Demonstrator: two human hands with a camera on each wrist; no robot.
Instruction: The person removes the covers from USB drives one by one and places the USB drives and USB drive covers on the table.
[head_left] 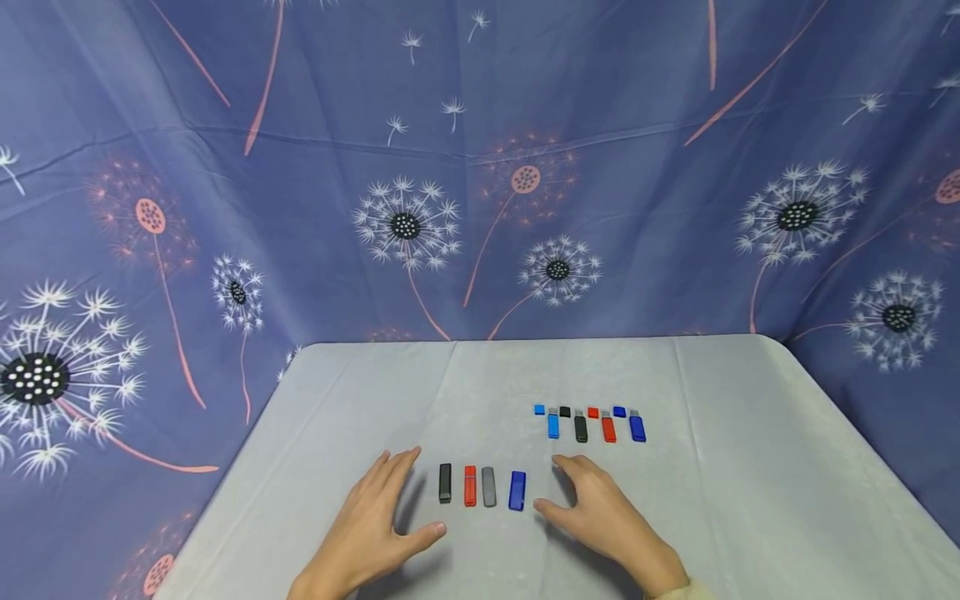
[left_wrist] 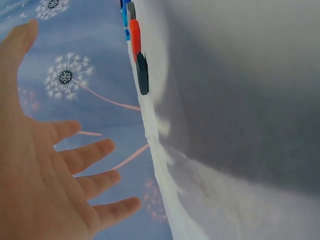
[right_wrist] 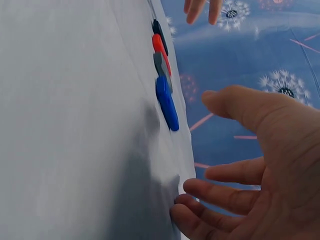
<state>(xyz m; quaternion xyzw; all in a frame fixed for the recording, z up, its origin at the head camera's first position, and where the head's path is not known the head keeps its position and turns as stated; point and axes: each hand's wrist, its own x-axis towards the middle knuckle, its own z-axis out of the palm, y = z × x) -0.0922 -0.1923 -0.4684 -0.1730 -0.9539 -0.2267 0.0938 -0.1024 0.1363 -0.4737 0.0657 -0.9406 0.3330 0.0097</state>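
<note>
In the head view, a near row holds a black USB stick, a red one, a grey one and a blue one. My left hand hovers left of the black stick, fingers spread and holding nothing. Right of the blue stick, my right hand is held with relaxed fingers and grips nothing. Farther back lie uncapped sticks: light blue, black, red and dark blue, their connectors showing.
Behind the uncapped sticks sit small caps: light blue, black, red and dark blue. A white cloth covers the table. A blue dandelion-print curtain hangs behind its far edge.
</note>
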